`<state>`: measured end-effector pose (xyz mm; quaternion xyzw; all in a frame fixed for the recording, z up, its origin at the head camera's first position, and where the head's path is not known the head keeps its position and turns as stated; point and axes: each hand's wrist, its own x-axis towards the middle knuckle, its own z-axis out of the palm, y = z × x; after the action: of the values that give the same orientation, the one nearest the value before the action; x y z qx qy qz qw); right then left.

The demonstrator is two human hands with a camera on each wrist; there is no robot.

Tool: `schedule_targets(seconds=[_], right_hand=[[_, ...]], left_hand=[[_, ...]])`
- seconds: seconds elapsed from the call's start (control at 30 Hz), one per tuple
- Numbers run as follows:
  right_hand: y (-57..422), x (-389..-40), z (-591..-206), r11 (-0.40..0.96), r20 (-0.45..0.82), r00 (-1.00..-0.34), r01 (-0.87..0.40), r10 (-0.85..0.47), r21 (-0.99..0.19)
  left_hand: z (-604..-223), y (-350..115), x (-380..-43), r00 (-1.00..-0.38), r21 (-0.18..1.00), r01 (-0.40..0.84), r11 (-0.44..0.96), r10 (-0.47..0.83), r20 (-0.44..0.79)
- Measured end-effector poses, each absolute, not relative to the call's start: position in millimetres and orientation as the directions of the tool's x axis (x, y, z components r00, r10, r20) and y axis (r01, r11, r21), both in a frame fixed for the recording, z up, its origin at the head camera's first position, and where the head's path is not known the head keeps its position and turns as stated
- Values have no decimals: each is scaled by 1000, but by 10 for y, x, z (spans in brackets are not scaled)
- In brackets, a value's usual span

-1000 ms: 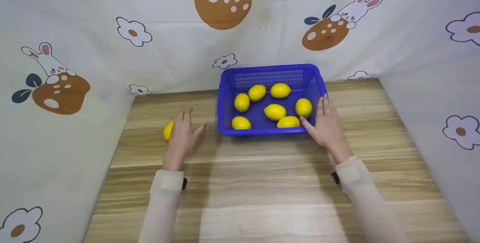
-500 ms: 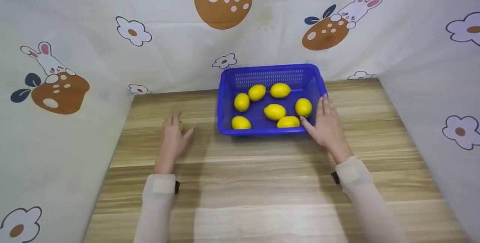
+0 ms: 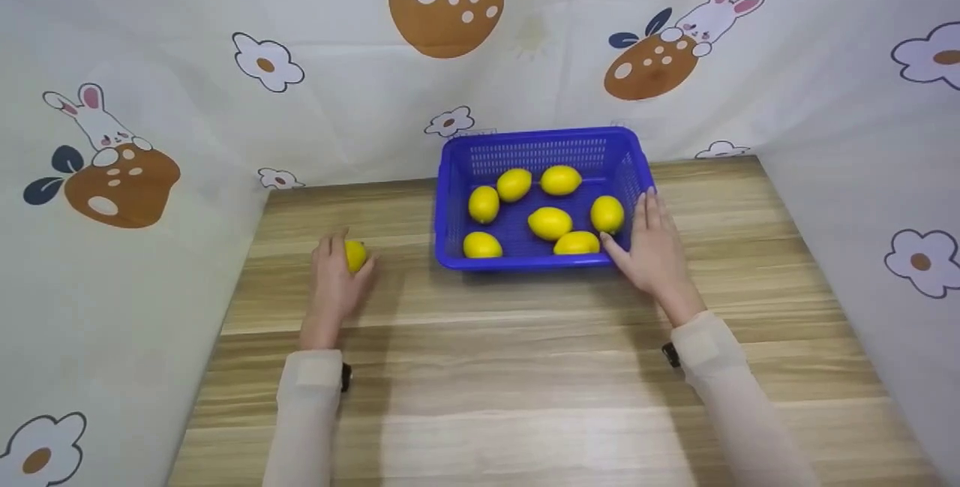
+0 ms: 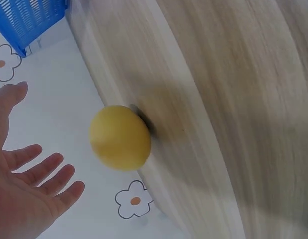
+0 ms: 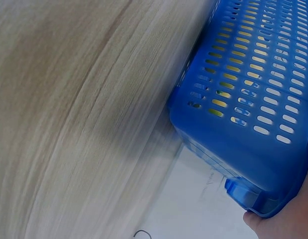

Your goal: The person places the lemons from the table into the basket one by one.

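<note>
A lemon (image 3: 355, 255) lies on the table left of the blue plastic basket (image 3: 525, 263). My left hand (image 3: 332, 277) is over and beside it, and the fruit shows between thumb and fingers. In the left wrist view the fingers (image 4: 49, 167) are spread, with a gap between them and the lemon (image 4: 120, 138). My right hand (image 3: 656, 254) rests on the basket's right rim, fingers straight along it and thumb at the front corner. The right wrist view shows the basket's slotted wall (image 5: 233, 129) and part of that hand (image 5: 293, 214) at its rim.
Several lemons (image 3: 550, 223) lie spread inside the basket, which stands at the back of the wooden table (image 3: 510, 367). A pale cloth (image 3: 330, 97) printed with rabbits and flowers hangs behind the table and along both sides.
My left hand has moved left and slightly nearer, passing over the lemon, which now shows on the hand's right side instead of its left. The right hand and the basket have stayed put.
</note>
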<state>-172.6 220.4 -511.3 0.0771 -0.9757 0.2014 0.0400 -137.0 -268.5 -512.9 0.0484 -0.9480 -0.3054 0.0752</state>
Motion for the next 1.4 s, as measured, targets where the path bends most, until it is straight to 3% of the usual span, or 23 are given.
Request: schedule_targets(seconds=[0.7,1.4], right_hand=[[2203,-1731,-5110,910,95,-987,-155,-129,-384],[2207,-1728,-5108,909,93,-988,-151,-124,-389]], left_hand=[[-5332,-2842,-1450,-981,564,-93,821,-172,88],[-5449,-2932,-1621,-975,622,-170,764,-221,5]])
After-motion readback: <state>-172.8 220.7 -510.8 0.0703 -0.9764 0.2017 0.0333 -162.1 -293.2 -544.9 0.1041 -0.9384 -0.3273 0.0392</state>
